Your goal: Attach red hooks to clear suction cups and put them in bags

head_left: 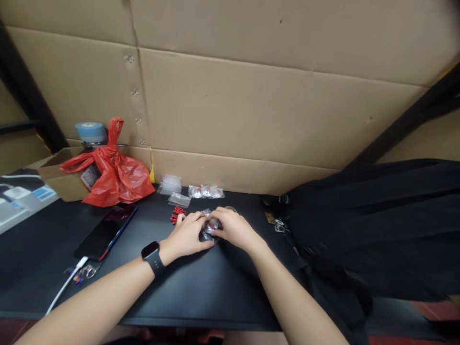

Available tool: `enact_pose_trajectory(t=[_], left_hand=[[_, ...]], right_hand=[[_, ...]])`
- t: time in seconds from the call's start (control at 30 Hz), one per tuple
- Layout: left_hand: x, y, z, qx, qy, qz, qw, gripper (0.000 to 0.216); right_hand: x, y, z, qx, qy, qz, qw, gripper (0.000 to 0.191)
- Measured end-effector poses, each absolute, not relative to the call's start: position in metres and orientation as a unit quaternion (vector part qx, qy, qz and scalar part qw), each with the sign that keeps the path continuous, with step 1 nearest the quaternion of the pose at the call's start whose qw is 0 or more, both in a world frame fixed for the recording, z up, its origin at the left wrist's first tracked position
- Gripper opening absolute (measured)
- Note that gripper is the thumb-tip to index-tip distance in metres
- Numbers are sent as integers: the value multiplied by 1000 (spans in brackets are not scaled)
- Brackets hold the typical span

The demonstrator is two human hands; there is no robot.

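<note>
Between my hands, low over the black table, is a small clear plastic bag (208, 235) with a shiny, silvery round piece (212, 225) showing some red. My left hand (184, 238), with a dark watch on its wrist, closes thumb and fingers on the bag's left side. My right hand (233, 229) pinches the bag and round piece from the right; its fingers partly cover them. Small red pieces (177, 214) lie just beyond my left hand. Farther back sit similar bagged silvery round pieces (206, 191) in a row.
Flat clear plastic bags (170, 184) lie by the cardboard wall (230, 110). At left are a phone (106, 232) on a white cable, a red plastic bag (117, 177), a cardboard box (66, 179) and a power strip (27, 206). Black fabric (377, 225) covers the right side.
</note>
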State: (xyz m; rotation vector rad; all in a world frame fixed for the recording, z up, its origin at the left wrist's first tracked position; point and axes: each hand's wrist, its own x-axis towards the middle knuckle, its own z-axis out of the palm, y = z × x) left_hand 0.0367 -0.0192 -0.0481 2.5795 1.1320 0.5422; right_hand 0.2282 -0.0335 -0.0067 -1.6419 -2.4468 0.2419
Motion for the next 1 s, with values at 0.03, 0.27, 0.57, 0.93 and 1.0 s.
enact_pose_trajectory(t=[0.03, 0.27, 0.57, 0.93, 1.0], left_hand=[[37, -19, -48, 891, 390, 188, 137, 59], [39, -22, -43, 879, 404, 195, 161, 63], [28, -15, -38, 886, 397, 187, 146, 53], [17, -12, -37, 913, 371, 156, 57, 38], [16, -11, -41, 910, 381, 159, 36, 43]], right_hand=[[227, -33, -7, -555, -823, 77, 92, 27], [220, -25, -15, -577, -809, 20, 114, 18], [222, -18, -22, -551, -825, 38, 123, 13], [253, -19, -17, -456, -867, 177, 96, 62], [252, -18, -19, -467, -861, 169, 110, 46]])
